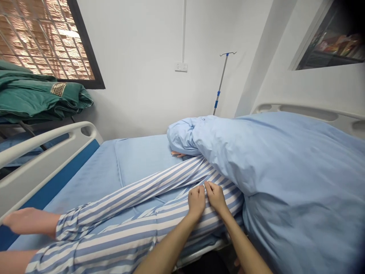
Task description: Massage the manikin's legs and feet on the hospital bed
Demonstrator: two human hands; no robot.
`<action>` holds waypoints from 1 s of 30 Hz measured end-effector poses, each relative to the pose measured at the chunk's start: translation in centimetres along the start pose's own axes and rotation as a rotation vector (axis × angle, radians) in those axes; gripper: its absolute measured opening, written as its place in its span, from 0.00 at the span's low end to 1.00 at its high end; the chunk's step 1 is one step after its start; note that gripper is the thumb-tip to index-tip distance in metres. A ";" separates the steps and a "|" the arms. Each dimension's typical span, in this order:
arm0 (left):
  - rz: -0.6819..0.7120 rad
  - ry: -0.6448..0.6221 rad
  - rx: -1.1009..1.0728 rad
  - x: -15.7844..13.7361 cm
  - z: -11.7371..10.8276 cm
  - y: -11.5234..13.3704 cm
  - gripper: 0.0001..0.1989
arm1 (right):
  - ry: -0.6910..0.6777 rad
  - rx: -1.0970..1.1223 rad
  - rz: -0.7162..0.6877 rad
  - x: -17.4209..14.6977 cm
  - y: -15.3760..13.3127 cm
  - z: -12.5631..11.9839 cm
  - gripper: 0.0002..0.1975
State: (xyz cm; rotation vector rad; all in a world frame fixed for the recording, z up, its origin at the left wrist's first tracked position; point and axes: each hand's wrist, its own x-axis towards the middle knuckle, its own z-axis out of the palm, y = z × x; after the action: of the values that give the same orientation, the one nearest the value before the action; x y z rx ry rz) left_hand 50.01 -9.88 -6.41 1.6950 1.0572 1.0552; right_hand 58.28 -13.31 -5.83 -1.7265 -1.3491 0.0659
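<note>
My left hand (196,200) and my right hand (216,196) are both curled into fists, side by side and nearly touching. They rest on or just over the upper thigh of a lying figure in blue-and-white striped trousers (171,224). Nothing shows in either fist, though the undersides of the fingers are hidden. Bare feet (31,221) stick out of the trouser legs at the left; a person or a manikin, I cannot tell which. A light blue quilt (256,152) covers the upper body. Part of the figure's hand (178,153) shows under its edge.
The bed has a blue mattress (142,148), a footboard (51,148) at left and a headboard (302,109) at right. Behind it stand an IV pole (221,82) and a wall socket (181,67). Folded green cloth (37,95) lies below the barred window (48,38).
</note>
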 end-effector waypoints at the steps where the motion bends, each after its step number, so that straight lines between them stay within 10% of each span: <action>1: -0.025 -0.011 -0.058 0.5 0.1 0.2 0.18 | 0.010 0.026 0.006 0.1 0.0 -0.1 0.20; 5: -0.161 -0.012 -0.269 1.4 1.0 1.2 0.18 | 0.042 0.120 0.049 0.4 0.2 -0.4 0.19; 16: 0.054 -0.020 0.129 -0.6 1.5 0.8 0.18 | 0.028 0.276 0.130 0.8 -0.7 -1.5 0.18; 30: -0.053 -0.013 0.024 0.1 1.8 1.2 0.22 | 0.047 -0.009 0.062 0.7 1.8 -1.6 0.19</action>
State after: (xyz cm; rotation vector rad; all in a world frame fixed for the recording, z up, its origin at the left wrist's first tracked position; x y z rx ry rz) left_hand 51.94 -10.55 -5.72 1.6820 1.1047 1.0005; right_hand 60.79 -13.66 -5.80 -1.7670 -1.2640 0.0534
